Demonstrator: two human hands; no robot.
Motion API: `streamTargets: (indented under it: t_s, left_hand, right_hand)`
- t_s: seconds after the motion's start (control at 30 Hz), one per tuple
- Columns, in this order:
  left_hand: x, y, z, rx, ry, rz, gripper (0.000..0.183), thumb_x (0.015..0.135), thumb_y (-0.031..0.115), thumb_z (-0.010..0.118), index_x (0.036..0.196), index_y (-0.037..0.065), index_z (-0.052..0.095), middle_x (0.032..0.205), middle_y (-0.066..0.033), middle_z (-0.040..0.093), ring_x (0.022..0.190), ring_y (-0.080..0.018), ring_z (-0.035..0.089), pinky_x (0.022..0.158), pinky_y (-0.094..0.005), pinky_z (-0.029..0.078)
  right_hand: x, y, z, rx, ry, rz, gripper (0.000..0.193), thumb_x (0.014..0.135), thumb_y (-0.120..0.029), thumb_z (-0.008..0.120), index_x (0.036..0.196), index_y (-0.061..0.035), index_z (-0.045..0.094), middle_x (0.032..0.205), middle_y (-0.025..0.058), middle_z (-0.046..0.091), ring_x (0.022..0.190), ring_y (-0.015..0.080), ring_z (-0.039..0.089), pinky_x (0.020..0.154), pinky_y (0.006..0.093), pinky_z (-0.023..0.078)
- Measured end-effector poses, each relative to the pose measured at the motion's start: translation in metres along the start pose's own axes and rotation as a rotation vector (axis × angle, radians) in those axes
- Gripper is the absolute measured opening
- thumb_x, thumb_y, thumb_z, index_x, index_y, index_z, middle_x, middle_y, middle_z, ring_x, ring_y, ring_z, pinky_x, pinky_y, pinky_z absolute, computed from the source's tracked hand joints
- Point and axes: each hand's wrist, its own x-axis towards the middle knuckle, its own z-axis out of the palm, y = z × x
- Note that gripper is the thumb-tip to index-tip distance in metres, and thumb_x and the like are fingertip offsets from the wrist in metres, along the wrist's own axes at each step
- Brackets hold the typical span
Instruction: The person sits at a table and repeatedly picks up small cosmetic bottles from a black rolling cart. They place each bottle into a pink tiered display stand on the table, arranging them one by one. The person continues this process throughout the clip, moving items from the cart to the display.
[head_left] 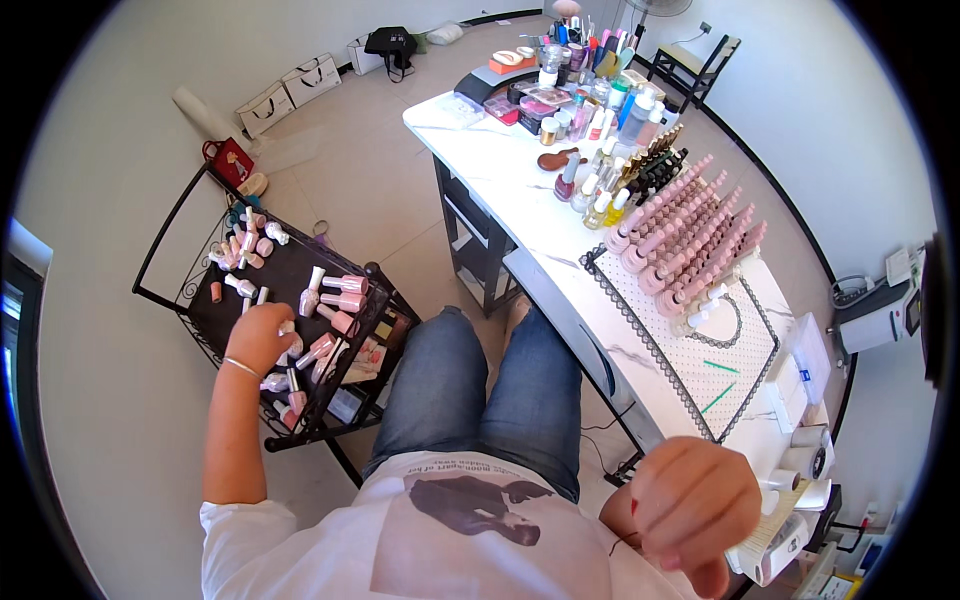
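My left hand (262, 337) is over the dark cart (215, 318), its fingers closed on a nail polish bottle (287, 327); only a pale bit of it shows at the fingertips. Around that hand lie several pink and white nail polish bottles, some tipped over, among them a pink bottle (344, 301) at the cart's right side. Raised near the table's front edge is my right hand (697, 505), back upward, fingers curled in and thumb hanging down. Nothing sticks out of it, and its palm is hidden. Rows of pink nail polish bottles (680, 240) stand upright on the white table (560, 250).
Lace-edged mat (690, 370) with two thin green sticks (720, 366) lies on the table. Farther back crowd dark-capped bottles (655, 165), jars and a brush holder. White rolls (803, 461) stand at the right end. Paper bags (285, 95) line the far wall.
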Motion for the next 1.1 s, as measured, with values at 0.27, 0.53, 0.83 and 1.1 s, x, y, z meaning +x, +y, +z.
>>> streamTargets:
  t_s: [0.27, 0.53, 0.83, 1.1]
  left_hand:
    - [-0.042, 0.121, -0.096, -0.221, 0.406, 0.164, 0.026, 0.065, 0.002, 0.080, 0.087, 0.001, 0.066, 0.076, -0.0118, 0.062, 0.072, -0.0323, 0.059, 0.067, -0.0400, 0.048]
    - [-0.043, 0.202, -0.077, -0.424, 0.280, 0.798, 0.033, 0.067, 0.023, 0.085, 0.089, 0.007, 0.067, 0.076, -0.0066, 0.061, 0.068, -0.0257, 0.059, 0.061, -0.0371, 0.045]
    - [-0.037, 0.219, -0.056, -0.407, 0.245, 0.833, 0.037, 0.067, 0.033, 0.084, 0.087, 0.007, 0.066, 0.074, -0.0045, 0.060, 0.066, -0.0249, 0.060, 0.059, -0.0361, 0.047]
    - [-0.028, 0.204, -0.062, -0.793, 0.055, 0.737, 0.054, 0.071, 0.036, 0.086, 0.108, 0.003, 0.064, 0.102, -0.0111, 0.069, 0.088, -0.0307, 0.066, 0.077, -0.0381, 0.051]
  right_hand:
    - [-0.019, 0.057, 0.010, -0.680, -0.018, 0.415, 0.025, 0.075, -0.012, 0.081, 0.094, -0.0016, 0.069, 0.088, 0.0112, 0.065, 0.074, 0.0282, 0.063, 0.063, 0.0351, 0.050]
    - [-0.009, 0.082, 0.047, -0.755, -0.146, 0.486, 0.035, 0.073, -0.017, 0.082, 0.101, -0.0045, 0.066, 0.089, 0.0089, 0.056, 0.083, 0.0287, 0.058, 0.073, 0.0366, 0.049]
    - [-0.030, 0.088, 0.042, -0.766, -0.137, 0.572, 0.027, 0.068, -0.014, 0.082, 0.085, -0.0052, 0.063, 0.076, 0.0075, 0.056, 0.072, 0.0279, 0.059, 0.061, 0.0383, 0.047]
    - [-0.027, 0.066, 0.016, -0.808, 0.071, 0.499, 0.018, 0.066, -0.006, 0.077, 0.079, -0.0059, 0.065, 0.069, 0.0074, 0.060, 0.060, 0.0259, 0.058, 0.055, 0.0346, 0.046]
